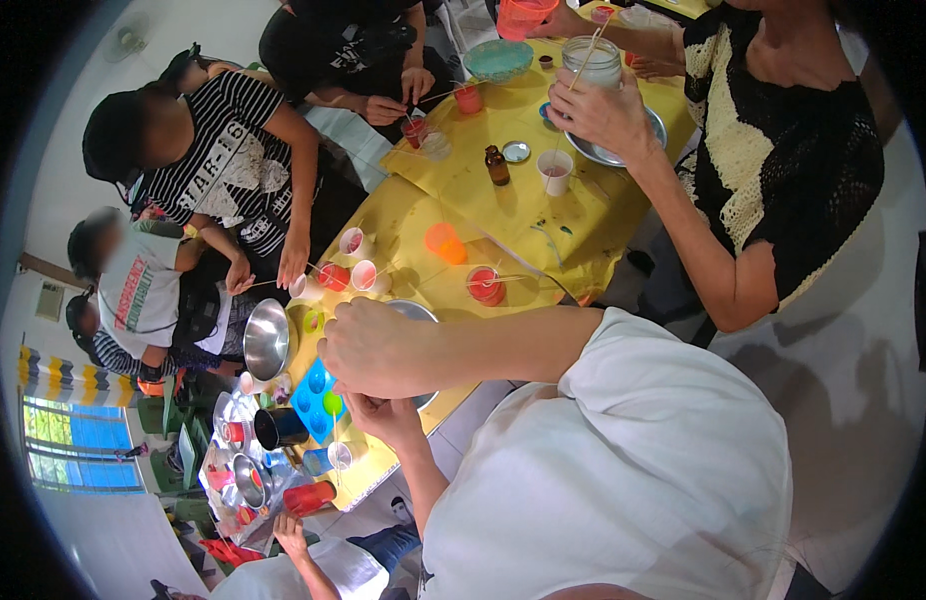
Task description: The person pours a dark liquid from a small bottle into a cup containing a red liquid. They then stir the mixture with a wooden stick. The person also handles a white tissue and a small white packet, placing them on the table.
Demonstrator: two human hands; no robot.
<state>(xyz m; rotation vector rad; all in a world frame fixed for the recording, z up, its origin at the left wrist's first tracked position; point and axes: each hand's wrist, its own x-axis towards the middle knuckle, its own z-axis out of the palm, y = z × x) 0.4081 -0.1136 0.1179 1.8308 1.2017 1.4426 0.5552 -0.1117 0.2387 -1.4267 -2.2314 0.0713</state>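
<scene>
My right hand [371, 347], at the end of a bent forearm, is in front of a metal bowl [415, 312] and hides much of it. Its fingers curl down in a closed grip. Just below, my left hand [385, 415] is closed too, fingertips bent together close under the right hand. Whatever they hold, if anything, is hidden. Beside them lies a blue mold with round hollows [311, 400], with a small lime-green round piece [332, 403] at its edge. A clear cup with a thin stick [340, 456] stands near the left hand.
Paper cups [364, 275] and a red cup with sticks [486, 286] stand on the yellow-covered table [453, 215]. Another metal bowl [268, 340] and a black pot [281, 428] are farther left. A co-worker's hand [608, 120] holds a glass jar [593, 65]; others work around the table.
</scene>
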